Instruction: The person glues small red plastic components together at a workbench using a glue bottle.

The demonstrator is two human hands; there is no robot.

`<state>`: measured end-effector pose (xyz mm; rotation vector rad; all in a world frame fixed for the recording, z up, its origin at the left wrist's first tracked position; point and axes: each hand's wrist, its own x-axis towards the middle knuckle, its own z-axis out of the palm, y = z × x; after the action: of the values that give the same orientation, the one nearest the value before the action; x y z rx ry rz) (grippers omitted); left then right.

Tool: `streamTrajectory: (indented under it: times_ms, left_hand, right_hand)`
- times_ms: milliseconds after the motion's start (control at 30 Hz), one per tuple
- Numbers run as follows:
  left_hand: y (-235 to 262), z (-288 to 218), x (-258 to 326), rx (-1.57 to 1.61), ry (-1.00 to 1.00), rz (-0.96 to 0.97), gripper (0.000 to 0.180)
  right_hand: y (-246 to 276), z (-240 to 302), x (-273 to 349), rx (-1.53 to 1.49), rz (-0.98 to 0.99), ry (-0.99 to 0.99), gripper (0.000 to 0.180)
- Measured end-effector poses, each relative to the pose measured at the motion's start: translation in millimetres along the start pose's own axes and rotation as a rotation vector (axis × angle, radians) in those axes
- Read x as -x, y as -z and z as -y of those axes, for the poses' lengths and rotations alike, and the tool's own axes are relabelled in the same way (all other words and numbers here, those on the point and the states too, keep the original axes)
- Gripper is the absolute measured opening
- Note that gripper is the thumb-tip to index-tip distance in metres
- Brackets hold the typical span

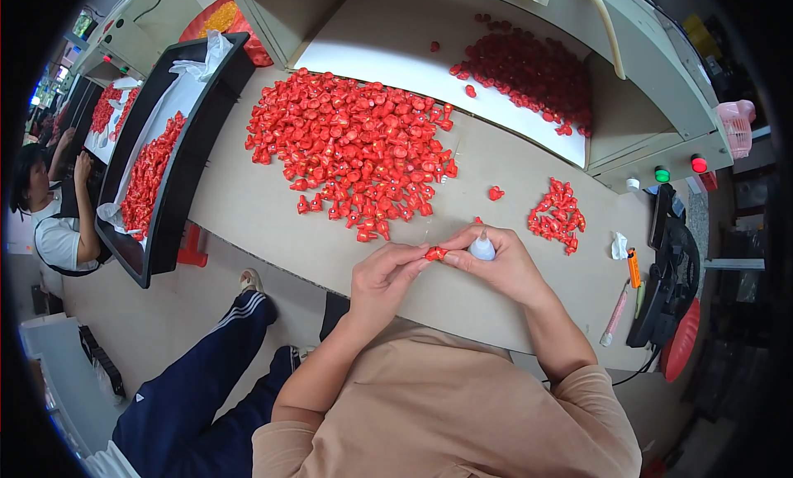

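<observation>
Between the fingertips of both hands is a small red plastic piece (pixel 435 253) with a bit of yellow on it. My left hand (pixel 378 276) pinches it from the left, thumb against forefinger. From the other side my right hand (pixel 514 267) grips it too, and also holds a pale dropper bottle (pixel 482 248) with its pointed nozzle up. Beyond my left hand spreads a big heap of red plastic pieces (pixel 355 139). A smaller pile of red pieces (pixel 557 216) lies beyond my right hand, near one loose red piece (pixel 496 193).
A lit white shelf (pixel 363 49) at the back holds more red parts. A long black tray (pixel 231 65) with red pieces stands left; a co-worker (pixel 62 222) sits beyond. An orange lighter (pixel 633 267) and a black device (pixel 669 280) lie right. Someone's legs (pixel 206 354) show lower left.
</observation>
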<state>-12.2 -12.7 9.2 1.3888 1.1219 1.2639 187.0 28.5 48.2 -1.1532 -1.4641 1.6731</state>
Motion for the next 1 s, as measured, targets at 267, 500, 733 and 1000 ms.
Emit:
streamTrajectory:
  times_ms: [267,500,733,1000]
  left_hand:
    - [-1.2,-1.4,-1.0,-0.080,-0.053,0.000,0.017]
    - [-1.1,1.0,-1.1,-0.112,-0.084,-0.018,0.016]
    - [-1.7,0.6,-1.1,-0.125,-0.090,-0.023,0.016]
    - [-1.9,-0.3,-0.9,-0.090,-0.067,-0.023,0.019]
  right_hand:
    - [0.9,-0.9,0.0,0.012,0.009,-0.034,0.011]
    - [0.1,0.6,-0.9,0.074,0.001,-0.061,0.011]
    - [0.0,0.2,-1.1,0.052,0.004,-0.066,0.011]
    - [-0.4,3.1,-3.3,-0.018,0.006,-0.085,0.013]
